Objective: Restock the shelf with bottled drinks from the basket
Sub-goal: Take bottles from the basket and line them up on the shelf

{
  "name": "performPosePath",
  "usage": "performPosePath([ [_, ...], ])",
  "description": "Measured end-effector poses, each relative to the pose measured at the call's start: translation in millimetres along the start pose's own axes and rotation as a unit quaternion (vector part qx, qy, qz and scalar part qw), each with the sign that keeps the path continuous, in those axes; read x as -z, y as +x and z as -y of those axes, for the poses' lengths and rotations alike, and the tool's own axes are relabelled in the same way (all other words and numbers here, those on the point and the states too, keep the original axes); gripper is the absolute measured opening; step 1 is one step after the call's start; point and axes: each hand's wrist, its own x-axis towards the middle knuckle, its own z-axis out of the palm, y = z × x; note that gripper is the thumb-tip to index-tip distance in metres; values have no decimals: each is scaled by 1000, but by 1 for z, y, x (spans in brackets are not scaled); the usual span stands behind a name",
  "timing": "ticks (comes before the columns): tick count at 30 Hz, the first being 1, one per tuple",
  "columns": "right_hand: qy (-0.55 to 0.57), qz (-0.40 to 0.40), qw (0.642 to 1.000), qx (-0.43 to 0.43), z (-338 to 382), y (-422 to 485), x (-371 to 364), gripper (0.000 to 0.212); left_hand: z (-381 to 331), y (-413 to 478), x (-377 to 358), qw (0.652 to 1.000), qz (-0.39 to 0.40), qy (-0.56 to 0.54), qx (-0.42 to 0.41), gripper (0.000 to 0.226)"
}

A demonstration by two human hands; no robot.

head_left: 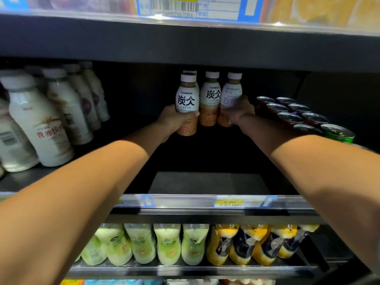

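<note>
Deep in the dark middle shelf (pixel 209 179) stand several latte bottles with white caps and tan bases. My left hand (pixel 174 120) grips the front left latte bottle (pixel 186 99) around its lower half. My right hand (pixel 238 112) grips the right latte bottle (pixel 231 95), whose back label faces me. Between them stands a middle latte bottle (pixel 211 97), upright and touching both. Another cap shows behind the left one. The basket is not in view.
White milk-drink bottles (pixel 41 120) fill the shelf's left side. Dark cans (pixel 296 112) and a green can (pixel 337 133) stand at the right. Below the price rail (pixel 205 201) lie green pouches (pixel 144 243) and yellow pouches (pixel 246 243). The upper shelf edge (pixel 185 44) hangs low overhead.
</note>
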Motion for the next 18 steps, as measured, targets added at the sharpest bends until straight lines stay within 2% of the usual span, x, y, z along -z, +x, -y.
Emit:
performPosePath([
  [3, -6, 18, 1000, -14, -2, -6, -1, 81, -2, -2, -5, 1000, -8, 7, 7, 52],
  [8, -42, 28, 999, -18, 0, -28, 2, 71, -5, -6, -11, 999, -32, 16, 14, 54],
  [13, -163, 51, 981, 97, -1, -73, -3, 56, -9, -8, -16, 998, -45, 30, 31, 53],
  [15, -188, 80, 969, 139, 2, -94, 0, 51, -13, -11, -14, 997, -43, 37, 54, 60],
  [17, -230, 101, 954, 161, 7, -115, 9, 45, -20, -22, -10, 992, -33, 93, 84, 69],
  [18, -275, 98, 941, 172, 11, -127, 14, 44, -22, -29, -9, 986, -19, 142, 81, 63],
])
